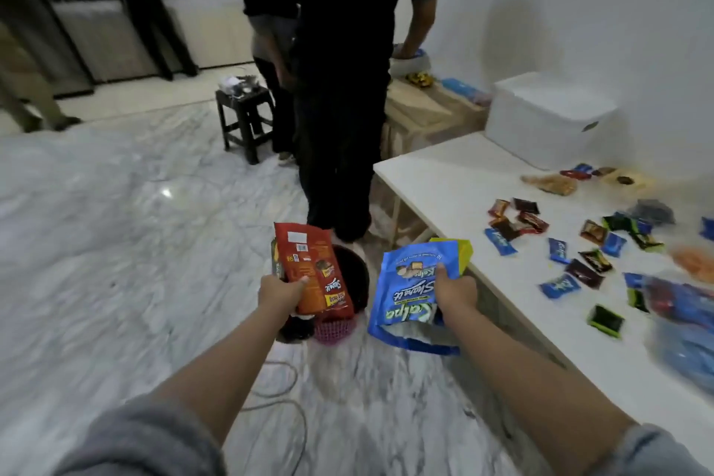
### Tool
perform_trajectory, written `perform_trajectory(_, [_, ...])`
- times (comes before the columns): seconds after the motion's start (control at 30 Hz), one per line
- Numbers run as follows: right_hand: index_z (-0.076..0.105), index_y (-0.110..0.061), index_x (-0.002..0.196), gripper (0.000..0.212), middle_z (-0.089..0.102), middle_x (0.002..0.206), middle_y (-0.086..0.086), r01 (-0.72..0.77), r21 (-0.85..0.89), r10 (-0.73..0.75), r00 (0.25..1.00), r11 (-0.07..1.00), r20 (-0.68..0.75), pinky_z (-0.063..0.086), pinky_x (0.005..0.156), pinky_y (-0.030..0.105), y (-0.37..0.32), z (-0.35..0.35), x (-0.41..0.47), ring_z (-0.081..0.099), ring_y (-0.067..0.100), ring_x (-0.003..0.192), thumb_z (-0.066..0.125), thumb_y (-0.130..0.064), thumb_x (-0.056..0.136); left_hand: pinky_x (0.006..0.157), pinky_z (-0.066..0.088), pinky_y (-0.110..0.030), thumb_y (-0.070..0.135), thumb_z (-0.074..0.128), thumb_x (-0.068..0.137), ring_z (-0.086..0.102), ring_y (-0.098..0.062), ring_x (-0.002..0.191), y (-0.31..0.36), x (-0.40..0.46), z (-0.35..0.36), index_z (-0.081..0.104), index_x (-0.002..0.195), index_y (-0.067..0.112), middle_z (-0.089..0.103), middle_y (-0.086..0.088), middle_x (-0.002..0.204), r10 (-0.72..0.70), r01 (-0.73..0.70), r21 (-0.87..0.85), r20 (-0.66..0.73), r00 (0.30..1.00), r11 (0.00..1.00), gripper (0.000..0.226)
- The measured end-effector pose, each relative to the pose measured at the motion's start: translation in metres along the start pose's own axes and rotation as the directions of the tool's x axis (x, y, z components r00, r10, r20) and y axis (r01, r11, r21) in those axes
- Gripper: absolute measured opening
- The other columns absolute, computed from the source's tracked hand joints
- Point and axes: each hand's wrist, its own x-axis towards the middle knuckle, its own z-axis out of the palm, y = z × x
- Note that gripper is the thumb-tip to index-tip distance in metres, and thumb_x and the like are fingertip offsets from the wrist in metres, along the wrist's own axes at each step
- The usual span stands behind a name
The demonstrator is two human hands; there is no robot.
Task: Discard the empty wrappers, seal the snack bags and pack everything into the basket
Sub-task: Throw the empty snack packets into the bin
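Observation:
My left hand grips a red snack bag, held upright over a pink mesh bin with a dark liner on the floor. My right hand grips a blue Kalpa bag, upside down with its torn mouth facing down, and a yellow bag behind it. Both bags hang just left of the white table's edge. Several small wrapped candies lie scattered on the table. A white lidded box stands at the table's far end.
A person in black stands right behind the bin, at the table corner, with another person behind. A dark stool sits farther back. A cable loops on the marble floor. Blue plastic bags lie at the table's right.

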Motion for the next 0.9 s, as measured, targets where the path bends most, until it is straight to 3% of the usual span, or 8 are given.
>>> perform_trajectory(0.07, [0.048,0.001,0.12,0.057,0.06,0.117,0.018,0.01,-0.028,-0.009,0.999,1.0,0.045,0.045,0.081,0.037,-0.004,0.043,-0.006,0.059,0.036,0.105,0.058,-0.045,0.088,0.088,0.054,-0.048,0.032,0.078,0.075,0.063,-0.038,0.103,-0.01,0.023,-0.025,0.051,0.12,0.003,0.064,-0.018,0.118,-0.033,0.033,0.005,-0.034,0.999,0.999,0.06])
perform_trajectory(0.23, [0.05,-0.01,0.106,0.035,0.06,0.097,0.009,-0.001,-0.117,0.019,0.988,0.993,0.156,0.049,0.077,0.037,-0.016,0.131,-0.003,0.055,0.027,0.082,0.063,-0.036,0.086,0.087,0.054,-0.05,0.036,0.08,0.071,0.063,-0.038,0.102,-0.029,0.086,-0.059,0.05,0.117,0.004,0.063,-0.018,0.117,-0.14,0.141,0.004,-0.135,0.981,0.99,0.063])
perform_trajectory(0.37, [0.055,-0.01,0.107,0.031,0.066,0.098,0.009,0.011,-0.176,0.028,0.976,0.984,0.216,0.049,0.071,0.036,-0.022,0.169,0.016,0.061,0.029,0.082,0.064,-0.03,0.085,0.086,0.054,-0.05,0.037,0.08,0.07,0.061,-0.039,0.105,-0.038,0.118,-0.057,0.044,0.116,0.005,0.06,-0.017,0.118,-0.193,0.194,-0.002,-0.137,0.972,0.981,0.067])
perform_trajectory(0.47, [0.054,-0.01,0.104,0.028,0.067,0.101,0.011,0.006,-0.245,0.056,0.968,0.97,0.245,0.054,0.081,0.043,-0.029,0.214,0.054,0.064,0.032,0.089,0.066,-0.025,0.083,0.085,0.055,-0.049,0.042,0.081,0.065,0.063,-0.037,0.101,-0.046,0.167,-0.036,0.046,0.115,0.007,0.062,-0.017,0.117,-0.275,0.281,0.016,-0.161,0.948,0.96,0.071])
perform_trajectory(0.57, [0.055,-0.011,0.104,0.03,0.068,0.1,0.009,0.019,-0.349,0.089,0.952,0.937,0.291,0.055,0.076,0.039,-0.031,0.259,0.103,0.064,0.029,0.082,0.066,-0.028,0.082,0.083,0.055,-0.045,0.038,0.08,0.07,0.062,-0.037,0.101,-0.043,0.211,-0.003,0.046,0.114,0.005,0.061,-0.018,0.114,-0.336,0.347,0.034,-0.18,0.925,0.937,0.064])
perform_trajectory(0.7, [0.048,-0.009,0.113,0.039,0.062,0.103,0.007,0.056,-0.518,0.143,0.93,0.854,0.338,0.049,0.073,0.033,-0.03,0.304,0.162,0.063,0.031,0.095,0.065,-0.031,0.085,0.082,0.054,-0.041,0.035,0.077,0.075,0.061,-0.036,0.098,-0.031,0.261,0.05,0.044,0.099,0.008,0.058,-0.012,0.102,-0.403,0.424,0.129,-0.163,0.901,0.896,0.048])
perform_trajectory(0.9, [0.049,-0.01,0.108,0.042,0.065,0.106,0.009,0.109,-0.657,0.207,0.9,0.746,0.383,0.053,0.078,0.039,-0.014,0.365,0.241,0.063,0.03,0.094,0.066,-0.041,0.084,0.078,0.054,-0.043,0.051,0.074,0.063,0.059,-0.034,0.096,-0.036,0.344,0.111,0.044,0.112,0.006,0.056,-0.017,0.111,-0.464,0.477,0.334,-0.124,0.877,0.813,0.073])
